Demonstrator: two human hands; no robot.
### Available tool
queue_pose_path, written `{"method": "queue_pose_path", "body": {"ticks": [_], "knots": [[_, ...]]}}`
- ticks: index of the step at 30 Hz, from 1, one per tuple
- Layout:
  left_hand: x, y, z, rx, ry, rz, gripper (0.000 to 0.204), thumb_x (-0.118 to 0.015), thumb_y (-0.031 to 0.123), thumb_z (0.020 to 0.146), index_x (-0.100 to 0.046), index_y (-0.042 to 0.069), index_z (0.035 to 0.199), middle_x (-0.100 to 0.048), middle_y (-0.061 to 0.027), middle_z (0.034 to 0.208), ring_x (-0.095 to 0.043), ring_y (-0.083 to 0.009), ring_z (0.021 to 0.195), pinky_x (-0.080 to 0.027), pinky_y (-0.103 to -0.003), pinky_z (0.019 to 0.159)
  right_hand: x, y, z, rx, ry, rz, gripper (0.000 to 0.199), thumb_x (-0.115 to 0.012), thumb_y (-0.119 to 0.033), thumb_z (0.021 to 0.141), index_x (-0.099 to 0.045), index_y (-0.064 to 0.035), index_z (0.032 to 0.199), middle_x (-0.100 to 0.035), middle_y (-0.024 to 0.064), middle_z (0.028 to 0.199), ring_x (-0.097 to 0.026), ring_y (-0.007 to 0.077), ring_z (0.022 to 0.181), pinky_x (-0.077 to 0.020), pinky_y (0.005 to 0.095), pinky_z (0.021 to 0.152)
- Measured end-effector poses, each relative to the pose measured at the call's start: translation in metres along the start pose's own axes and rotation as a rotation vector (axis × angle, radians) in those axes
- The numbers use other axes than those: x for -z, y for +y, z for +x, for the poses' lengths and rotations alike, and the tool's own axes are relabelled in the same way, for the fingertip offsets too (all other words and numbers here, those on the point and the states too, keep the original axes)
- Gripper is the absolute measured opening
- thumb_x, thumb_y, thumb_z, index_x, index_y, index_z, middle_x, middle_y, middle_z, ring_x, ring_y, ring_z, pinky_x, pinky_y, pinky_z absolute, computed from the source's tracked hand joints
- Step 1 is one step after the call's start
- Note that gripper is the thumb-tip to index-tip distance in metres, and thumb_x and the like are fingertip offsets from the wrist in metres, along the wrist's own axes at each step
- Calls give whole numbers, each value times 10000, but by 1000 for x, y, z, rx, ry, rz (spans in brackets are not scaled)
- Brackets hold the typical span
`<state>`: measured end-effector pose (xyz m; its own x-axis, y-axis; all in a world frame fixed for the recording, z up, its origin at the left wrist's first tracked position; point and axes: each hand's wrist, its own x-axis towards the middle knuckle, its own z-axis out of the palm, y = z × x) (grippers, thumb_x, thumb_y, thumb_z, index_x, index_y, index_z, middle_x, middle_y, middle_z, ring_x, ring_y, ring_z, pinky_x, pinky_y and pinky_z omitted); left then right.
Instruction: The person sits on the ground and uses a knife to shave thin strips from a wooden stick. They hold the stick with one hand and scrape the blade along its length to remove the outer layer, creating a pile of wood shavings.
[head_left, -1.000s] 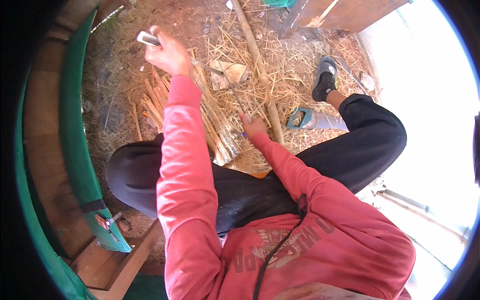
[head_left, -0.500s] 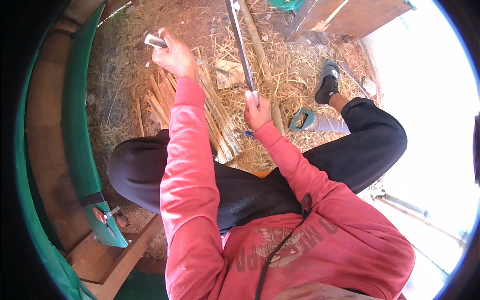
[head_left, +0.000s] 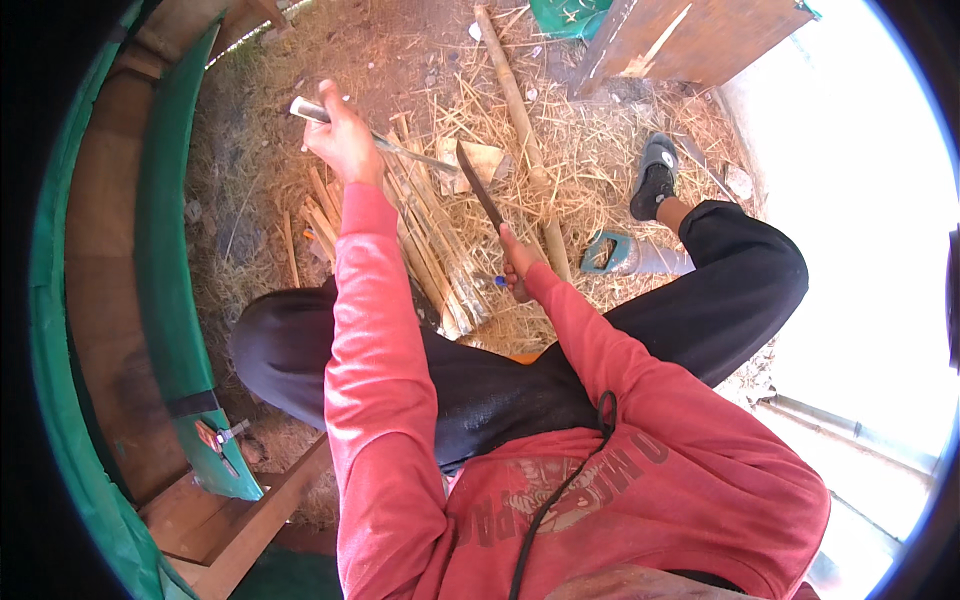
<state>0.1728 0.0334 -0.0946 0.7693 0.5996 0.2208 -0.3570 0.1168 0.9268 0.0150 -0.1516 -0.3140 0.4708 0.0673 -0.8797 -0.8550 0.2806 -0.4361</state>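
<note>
My left hand (head_left: 345,140) is closed round a pale bamboo strip (head_left: 415,154); its whitish end sticks out to the left and its thin end slants down to the right. In my right hand (head_left: 518,262) is a long knife with a dark blade (head_left: 480,188), its tip pointing up and to the left near a flat pale wooden piece (head_left: 476,168). The blade and the strip look apart. Between my legs, below the hands, lies a bundle of split bamboo strips (head_left: 432,250). A small blue object (head_left: 501,281) shows beside my right hand.
A bamboo pole (head_left: 522,120) lies on straw-strewn ground beyond my right hand. A handsaw with a teal handle (head_left: 608,253) rests beside my right leg. At the far right stands a wooden panel (head_left: 700,38); a green-edged wooden structure (head_left: 165,220) runs along the left.
The knife has come down and tilted left, its tip now close to the strip's far end. My right hand has moved slightly nearer to me. The left hand still holds the strip.
</note>
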Motion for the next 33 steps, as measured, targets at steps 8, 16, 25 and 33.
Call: {"method": "queue_pose_path", "body": {"ticks": [8,16,25,33], "knots": [[-10,3,4,-78,-407,-52,291,-469,373,1026,-462,82,1030,-434,-14,876,-468,-140,819,-431,-303,754,-15,-44,-45,426,11,47,569,-616,-609,861,-498,-75,703,-408,-5,511,-405,129,375,-328,310,363],[-17,18,0,-172,-282,108,236,-653,110,930,-429,57,876,-608,-72,680,-720,-246,716,-553,-307,620,-19,-53,-60,794,82,-187,552,-572,-518,935,-608,-3,742,-471,32,543,-432,130,526,-400,331,525],[-15,-1,5,-155,0,14,370,-576,344,983,-426,63,793,-453,-4,606,-433,-102,512,-390,-286,487,-34,-21,-63,979,212,-363,560,-573,-516,932,-543,-29,657,-478,44,511,-544,133,518,-452,345,515],[-15,0,3,-159,182,68,396,-610,383,959,-478,53,785,-394,27,611,-382,-97,556,-336,-306,482,-24,-7,-31,694,396,-688,718,-545,-644,876,-665,58,785,-624,197,628,-647,312,622,-497,413,619]]}}
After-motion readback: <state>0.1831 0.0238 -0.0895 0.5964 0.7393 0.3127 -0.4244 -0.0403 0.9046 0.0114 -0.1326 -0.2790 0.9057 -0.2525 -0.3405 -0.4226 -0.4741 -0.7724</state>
